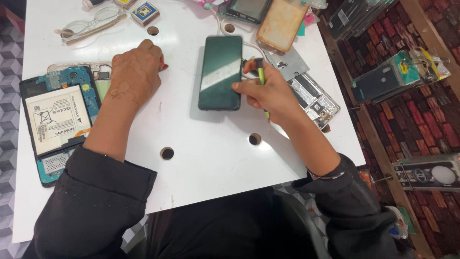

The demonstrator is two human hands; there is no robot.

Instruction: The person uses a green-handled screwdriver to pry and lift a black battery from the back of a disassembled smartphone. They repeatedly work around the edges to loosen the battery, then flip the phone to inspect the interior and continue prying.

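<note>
Green-tipped tool [261,73] pinched in the right hand [268,91] beside the phone [220,72]; left hand [136,72] rests curled.

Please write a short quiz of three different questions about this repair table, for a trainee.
1. True or false: the right hand holds a green tool.
2. What lies face up between the two hands? A) glasses B) a dark phone C) a matchbox
3. Which hand is nearer the opened tablet?

Key: 1. True. 2. B. 3. The left hand; it rests on the white table beside the tablet.
</note>
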